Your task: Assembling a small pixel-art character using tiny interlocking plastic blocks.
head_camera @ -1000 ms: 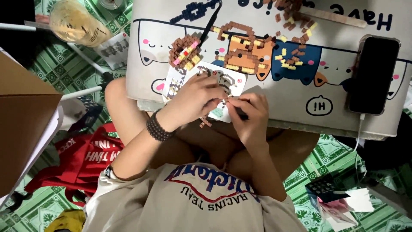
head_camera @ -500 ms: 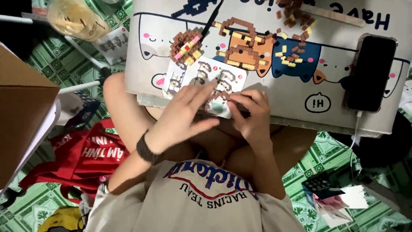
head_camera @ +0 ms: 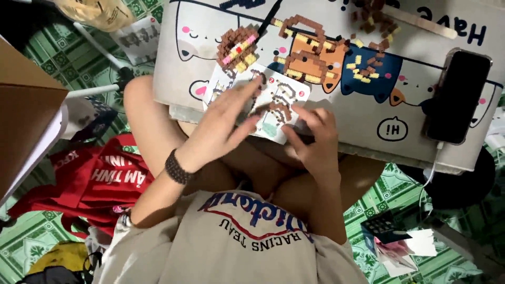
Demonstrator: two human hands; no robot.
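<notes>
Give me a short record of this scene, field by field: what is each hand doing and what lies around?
left hand: fingers spread, resting on the instruction sheet
right hand: fingers curled at the sheet's right edge; what they hold cannot be told
surface: lap table with cartoon cats
build: brown and yellow block model, loose blocks beside it
phone: dark screen, on the table's right, white cable attached
floor: red cloth at left

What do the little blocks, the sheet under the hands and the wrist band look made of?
The little blocks look like hard moulded plastic: tiny square pieces in flat brown, orange and yellow. The sheet looks like thin printed paper, white and matte, lying flat. The wrist band on the left hand seems a string of dark beads; whether wood or plastic is unclear.
</notes>
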